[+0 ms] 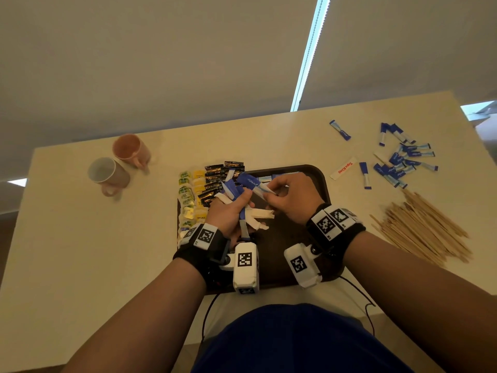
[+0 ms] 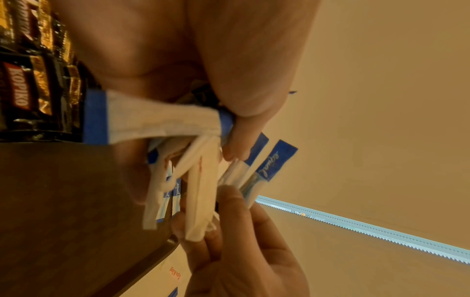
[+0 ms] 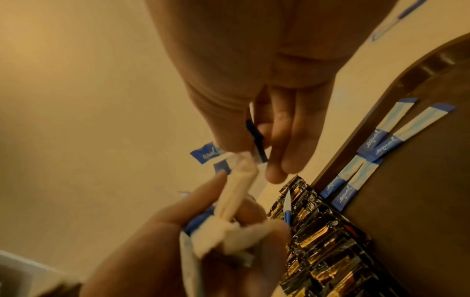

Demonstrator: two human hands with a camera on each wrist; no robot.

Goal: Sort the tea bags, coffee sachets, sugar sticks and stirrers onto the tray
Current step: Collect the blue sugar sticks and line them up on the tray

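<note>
Roughly halfway:
Done: tea bags (image 1: 186, 200), coffee (image 1: 215, 181) on tray (image 1: 320, 184)
Left hand (image 1: 228, 214): gripping sugar sticks (image 1: 242, 192)
Right hand (image 1: 290, 197): pinching one stick
Left: loose sticks (image 1: 400, 160), stirrers (image 1: 422, 227) on desk (image 1: 80, 238)

The tray (image 1: 321, 184) sits at the table's (image 1: 67, 238) centre. On it, tea bags (image 1: 187, 196) lie at nine o'clock, coffee sachets (image 1: 215, 179) beside them. Two mugs (image 1: 107, 175) stand at ten o'clock, loose sugar sticks (image 1: 400, 160) at two, stirrers (image 1: 422, 227) at three.
</note>
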